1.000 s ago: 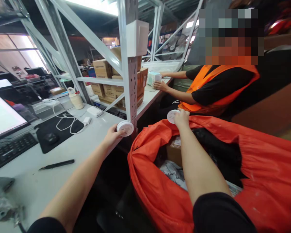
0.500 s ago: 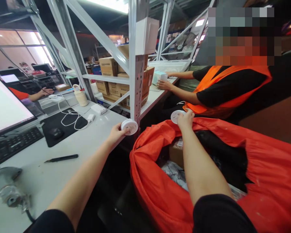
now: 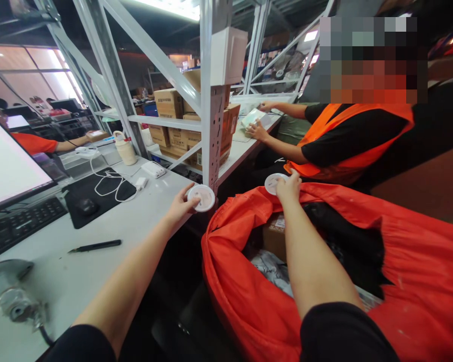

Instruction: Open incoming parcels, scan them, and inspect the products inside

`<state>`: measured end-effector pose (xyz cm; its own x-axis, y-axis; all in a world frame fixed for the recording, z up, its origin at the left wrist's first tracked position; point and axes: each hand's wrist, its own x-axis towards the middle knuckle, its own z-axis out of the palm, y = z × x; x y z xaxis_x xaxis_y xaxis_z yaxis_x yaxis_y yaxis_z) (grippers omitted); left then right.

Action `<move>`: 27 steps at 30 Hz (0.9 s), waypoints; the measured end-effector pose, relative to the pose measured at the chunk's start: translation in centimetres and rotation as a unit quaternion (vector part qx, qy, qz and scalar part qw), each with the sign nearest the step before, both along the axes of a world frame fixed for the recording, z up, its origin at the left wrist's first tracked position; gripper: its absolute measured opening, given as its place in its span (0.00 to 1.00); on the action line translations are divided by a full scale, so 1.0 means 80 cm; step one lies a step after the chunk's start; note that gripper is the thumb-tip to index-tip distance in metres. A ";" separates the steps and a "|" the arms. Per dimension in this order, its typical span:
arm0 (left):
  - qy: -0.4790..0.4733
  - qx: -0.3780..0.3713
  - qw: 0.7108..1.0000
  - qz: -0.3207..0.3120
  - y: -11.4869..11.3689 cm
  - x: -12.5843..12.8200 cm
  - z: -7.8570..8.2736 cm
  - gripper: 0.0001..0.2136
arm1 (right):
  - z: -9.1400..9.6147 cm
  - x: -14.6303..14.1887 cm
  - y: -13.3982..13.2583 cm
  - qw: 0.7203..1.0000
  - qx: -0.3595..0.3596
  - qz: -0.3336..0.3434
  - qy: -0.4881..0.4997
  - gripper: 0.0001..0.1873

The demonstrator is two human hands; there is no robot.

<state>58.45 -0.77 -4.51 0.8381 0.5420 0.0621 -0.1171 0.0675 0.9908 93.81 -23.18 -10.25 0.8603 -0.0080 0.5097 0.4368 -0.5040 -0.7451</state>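
My left hand (image 3: 181, 205) grips a round white disc (image 3: 201, 197) at the corner of the grey table (image 3: 79, 271), right beside the steel rack post (image 3: 211, 130). My right hand (image 3: 288, 187) is closed on a second round white disc (image 3: 272, 183) at the far rim of a big orange sack (image 3: 400, 271). The sack's mouth gapes between my arms, showing a brown cardboard box (image 3: 274, 236) and grey plastic parcels (image 3: 272, 269) inside.
A co-worker in an orange vest (image 3: 343, 136) sits just beyond the sack, handling a pale box (image 3: 253, 118). On the table lie a black pen (image 3: 96, 246), keyboard (image 3: 18, 226), mouse (image 3: 86, 206) on a black mat, white cable and monitor (image 3: 11, 166). Cardboard boxes (image 3: 169, 105) fill the rack.
My hands have stayed almost still on the two discs. The co-worker has tilted the pale box and raised one hand. A person's arm behind the monitor has shifted.
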 end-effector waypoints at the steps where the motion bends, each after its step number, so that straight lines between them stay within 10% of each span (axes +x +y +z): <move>1: 0.001 -0.001 1.000 0.000 0.001 0.000 0.000 0.44 | 0.000 0.000 0.000 1.000 -0.001 0.000 0.000 0.30; 27: -0.005 0.040 0.997 0.067 0.006 0.004 -0.006 0.30 | 0.006 -0.018 -0.005 1.000 0.001 -0.017 0.008 0.23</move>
<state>58.74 -0.30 -4.98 0.7572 0.6424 0.1181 -0.1303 -0.0286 0.9911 92.34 -23.60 -9.80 0.8674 -0.0376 0.4962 0.4081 -0.5169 -0.7525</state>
